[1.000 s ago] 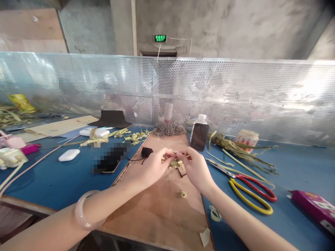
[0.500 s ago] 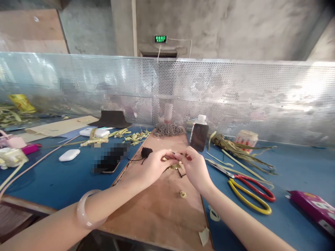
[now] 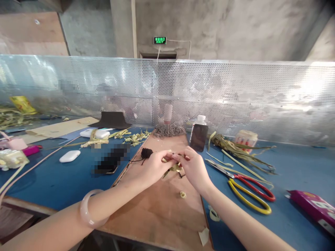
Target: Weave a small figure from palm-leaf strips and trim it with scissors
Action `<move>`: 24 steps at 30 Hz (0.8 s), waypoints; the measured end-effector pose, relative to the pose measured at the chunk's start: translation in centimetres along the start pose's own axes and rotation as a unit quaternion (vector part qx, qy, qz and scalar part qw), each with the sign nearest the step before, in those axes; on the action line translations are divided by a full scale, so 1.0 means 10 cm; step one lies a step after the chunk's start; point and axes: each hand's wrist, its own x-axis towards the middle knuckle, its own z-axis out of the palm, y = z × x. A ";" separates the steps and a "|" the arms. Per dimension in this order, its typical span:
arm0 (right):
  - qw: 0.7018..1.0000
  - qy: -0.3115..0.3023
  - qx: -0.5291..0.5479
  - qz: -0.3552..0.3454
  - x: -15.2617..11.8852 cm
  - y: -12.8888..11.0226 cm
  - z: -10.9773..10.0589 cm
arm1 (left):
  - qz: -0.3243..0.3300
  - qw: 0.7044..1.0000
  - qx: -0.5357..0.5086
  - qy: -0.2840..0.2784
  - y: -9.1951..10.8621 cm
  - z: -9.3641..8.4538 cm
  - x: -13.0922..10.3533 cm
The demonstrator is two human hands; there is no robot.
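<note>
Over the brown board (image 3: 159, 216), my left hand (image 3: 161, 165) and my right hand (image 3: 192, 167) meet with their fingertips pinched together. Between and below the fingers shows a small piece of greenish dried leaf strip (image 3: 176, 168), gripped by both hands. Its exact shape is mostly hidden by the fingers. Beside my left hand lies a bundle of black cord (image 3: 146, 152) with a loose end. A little dark bit (image 3: 181, 175) is just under my right hand. Nearer me on the board rests a pale curled strip (image 3: 183, 195).
Scissors (image 3: 234, 176) with red and yellow handles lie right of my right hand. Behind them are dried leaves (image 3: 235, 150); a bottle (image 3: 201, 120) stands behind a phone (image 3: 199, 137). Left are a white case (image 3: 69, 156) and several cut leaf pieces (image 3: 137, 137). A perforated metal screen (image 3: 222, 87) borders the back.
The leaf strip has turned slightly between my fingers, and a green tip now sticks out lower left. Both hands stay nearly in place, still pinched together.
</note>
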 end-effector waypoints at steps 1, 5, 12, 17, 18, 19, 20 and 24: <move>1.000 -0.009 0.005 0.011 0.01 0.01 -0.01 | -0.001 1.000 -0.009 -0.008 0.01 0.00 0.00; 0.998 -0.047 0.031 0.029 0.05 0.06 -0.06 | -0.023 0.999 -0.026 -0.031 0.03 -0.03 0.02; 0.997 -0.012 -0.034 -0.072 0.04 0.04 -0.07 | -0.061 0.998 -0.003 0.000 0.03 -0.06 0.06; 0.990 -0.016 -0.069 -0.119 0.03 0.01 -0.08 | -0.082 0.996 0.000 0.018 0.11 -0.04 0.04; 0.989 -0.018 -0.074 -0.123 0.03 0.01 -0.08 | -0.083 0.996 0.005 0.024 0.12 -0.04 0.03; 0.989 -0.020 -0.078 -0.127 0.02 0.01 -0.08 | -0.083 0.996 0.010 0.031 0.13 -0.04 0.03; 0.988 -0.022 -0.083 -0.130 0.02 0.02 -0.08 | -0.082 0.996 0.014 0.036 0.13 -0.04 0.03; 0.990 -0.038 -0.092 -0.104 0.02 0.02 -0.07 | -0.081 0.995 0.023 0.048 0.10 -0.04 0.03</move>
